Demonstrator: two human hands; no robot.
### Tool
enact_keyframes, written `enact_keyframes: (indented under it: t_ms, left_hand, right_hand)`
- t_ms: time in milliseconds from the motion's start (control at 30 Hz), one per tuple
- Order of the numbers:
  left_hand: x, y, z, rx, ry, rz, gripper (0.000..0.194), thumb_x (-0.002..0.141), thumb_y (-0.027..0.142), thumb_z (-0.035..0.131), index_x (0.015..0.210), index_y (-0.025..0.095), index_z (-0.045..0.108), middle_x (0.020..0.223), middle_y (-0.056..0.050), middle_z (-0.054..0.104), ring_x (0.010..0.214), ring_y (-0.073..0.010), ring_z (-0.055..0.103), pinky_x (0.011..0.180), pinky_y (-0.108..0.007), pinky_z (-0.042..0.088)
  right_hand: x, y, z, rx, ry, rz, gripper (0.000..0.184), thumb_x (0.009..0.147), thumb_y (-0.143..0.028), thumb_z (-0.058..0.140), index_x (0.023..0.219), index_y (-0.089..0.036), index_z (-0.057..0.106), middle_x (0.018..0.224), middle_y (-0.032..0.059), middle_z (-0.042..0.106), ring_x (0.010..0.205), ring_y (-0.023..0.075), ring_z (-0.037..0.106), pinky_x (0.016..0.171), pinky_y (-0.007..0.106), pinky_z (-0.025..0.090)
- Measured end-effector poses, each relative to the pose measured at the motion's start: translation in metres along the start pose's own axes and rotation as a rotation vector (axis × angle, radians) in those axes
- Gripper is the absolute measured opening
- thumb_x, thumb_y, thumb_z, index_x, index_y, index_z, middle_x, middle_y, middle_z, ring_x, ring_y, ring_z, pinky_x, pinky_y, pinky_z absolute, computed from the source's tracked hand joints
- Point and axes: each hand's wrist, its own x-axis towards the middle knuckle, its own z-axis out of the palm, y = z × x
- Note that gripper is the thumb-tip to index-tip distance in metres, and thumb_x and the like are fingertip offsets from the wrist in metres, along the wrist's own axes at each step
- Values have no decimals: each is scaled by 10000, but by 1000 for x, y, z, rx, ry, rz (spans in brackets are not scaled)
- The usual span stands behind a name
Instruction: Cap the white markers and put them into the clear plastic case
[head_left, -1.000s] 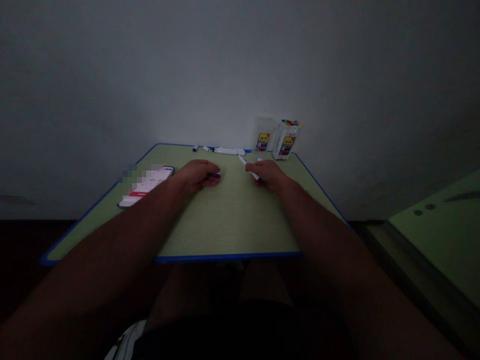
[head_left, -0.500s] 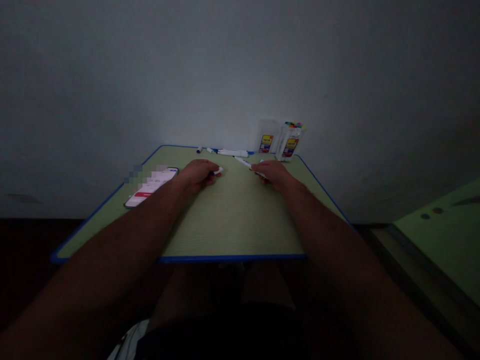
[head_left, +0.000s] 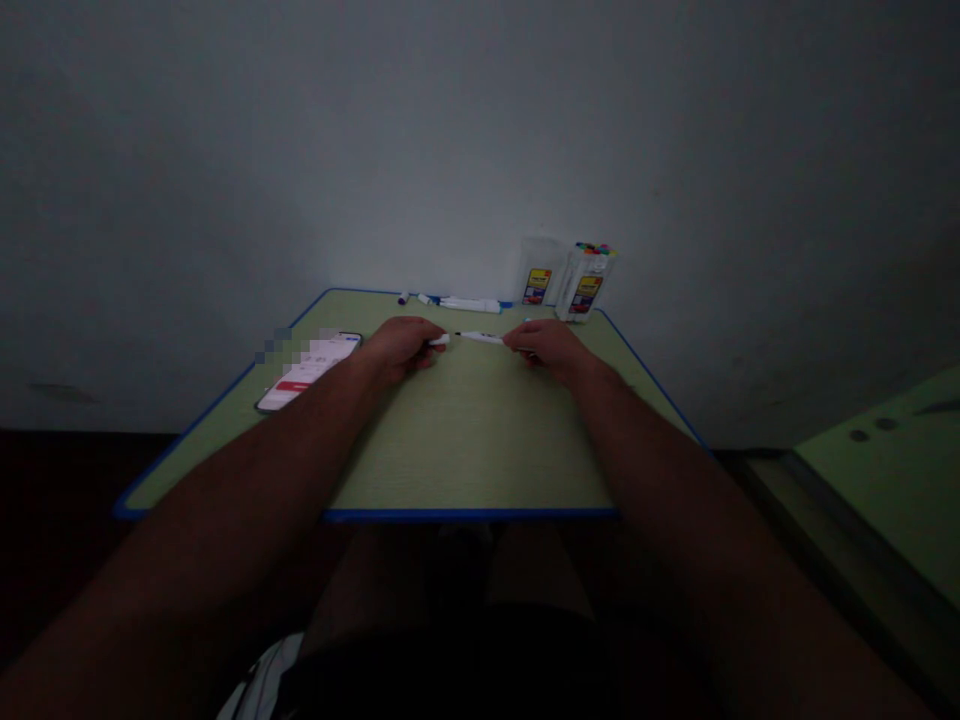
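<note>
Over the table's far half, my right hand (head_left: pixel 546 342) is closed on a white marker (head_left: pixel 482 337), whose dark tip points left. My left hand (head_left: pixel 409 344) pinches a small marker cap (head_left: pixel 441 340), its white end toward the marker tip. A narrow gap separates cap and tip. Behind the hands, several white markers (head_left: pixel 471 305) lie along the table's back edge. Left of them rest a dark purple cap (head_left: pixel 403 298) and a white cap (head_left: pixel 425 299).
A clear plastic case (head_left: pixel 538 272) stands at the back beside a second case filled with coloured markers (head_left: pixel 587 283). On the left lies a lit phone (head_left: pixel 311 373). The pale green table (head_left: pixel 472 440) has a blue rim, with a wall right behind it.
The marker in my right hand has swung from a slant to nearly level, its tip now facing the cap in my left hand. The whole view has shifted slightly.
</note>
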Motion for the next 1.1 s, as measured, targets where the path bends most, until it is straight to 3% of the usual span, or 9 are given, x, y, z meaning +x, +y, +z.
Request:
enact_keyframes:
  t_ms: [400,733,1100]
  left_hand:
    - [-6,2,4,9,-25,0,87,787,98,634,705,125,647,670,-60,649,462,-80,472,403,-206,354]
    - [-5,-4,5,26,-151,68,99,783,128,663,684,124,662,655,-49,651,481,-77,479,407,-194,347]
    - [-4,-6,7,56,-162,78,140,792,125,676,655,143,654,659,-51,648,481,-76,468,429,-210,345]
  right_hand:
    - [3,5,0,-78,-51,-49,135,734,-223,774,669,-147,683,521,-35,519,444,71,413,408,227,315]
    - [2,4,2,-109,-79,-55,146,724,-257,783,679,-146,701,509,-31,537,438,69,424,408,215,316]
    - [3,7,3,-108,-117,-80,164,732,-276,784,664,-149,707,523,-16,553,440,74,433,410,224,325]
